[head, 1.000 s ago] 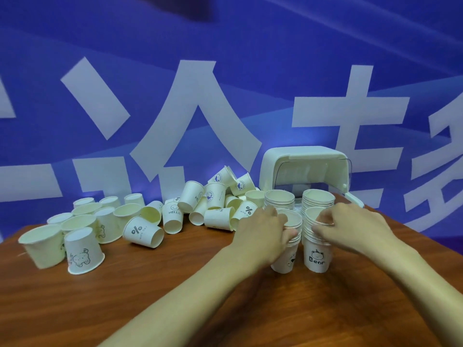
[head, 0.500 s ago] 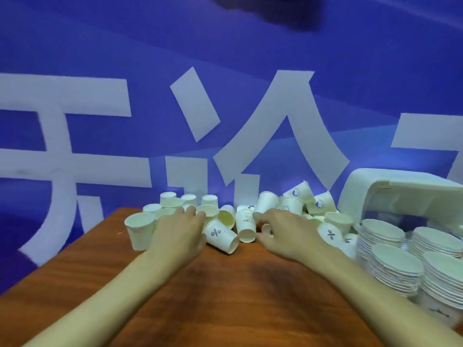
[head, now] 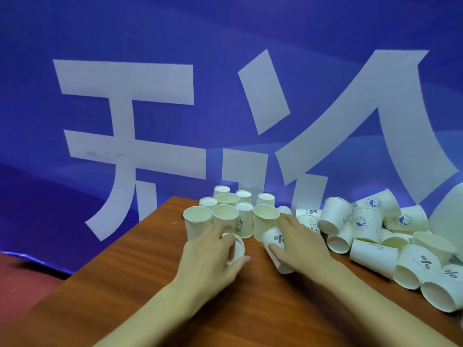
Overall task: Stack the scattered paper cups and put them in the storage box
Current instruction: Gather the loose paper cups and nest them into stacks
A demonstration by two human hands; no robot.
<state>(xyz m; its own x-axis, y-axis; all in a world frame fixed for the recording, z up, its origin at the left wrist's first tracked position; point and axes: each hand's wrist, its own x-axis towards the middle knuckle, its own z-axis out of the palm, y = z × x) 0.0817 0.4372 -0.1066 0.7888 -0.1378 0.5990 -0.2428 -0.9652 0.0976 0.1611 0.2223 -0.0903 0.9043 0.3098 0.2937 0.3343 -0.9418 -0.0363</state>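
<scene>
**Both hands on tipped cups at the near edge of the cluster**

Left hand (head: 210,261): fingers (head: 218,230) curled round a small paper cup (head: 236,247) lying on its side, rim facing right, thumb beneath it.

Right hand (head: 300,246): grips a percent-marked cup (head: 275,240), tilted on the tabletop (head: 125,284). The thumb lies across its wall and the other fingers reach over its far side.

The two held cups are near each other, not touching.

Just behind the hands: upright cups (head: 225,214), packed together and crowding the fingertips.

To the right: tipped cups (head: 370,221) in a heap, several overlapping.

Farthest: blue banner (head: 75,33) with large white characters.
</scene>
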